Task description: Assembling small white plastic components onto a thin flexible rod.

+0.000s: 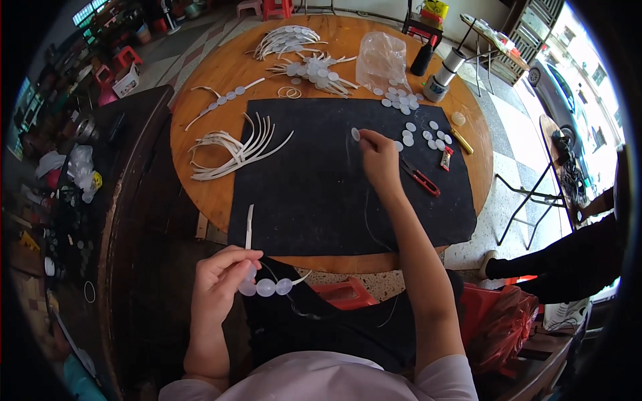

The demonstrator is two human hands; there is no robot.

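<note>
My left hand (215, 284) is closed around a white strap with a row of round translucent discs (266, 287), held low in front of the table's near edge. One strap end points up from the fingers; the other sticks out to the right. My right hand (381, 164) pinches a single translucent disc (355, 134) above the black mat (307, 200). A thin clear thread hangs near the strap. To the right of that hand lie red-handled thread snips (422, 180) and loose discs (409, 134). A bundle of plain white straps (234, 155) rests across the mat's left edge.
Straps with discs lie in piles (287, 41) at the table's far side. Behind the mat are a clear plastic bag (381, 60), a black bottle (422, 59) and a silver-white cylinder (441, 75). A yellow tube (461, 140) lies right. Someone's dark-clothed leg (548, 254) shows at right.
</note>
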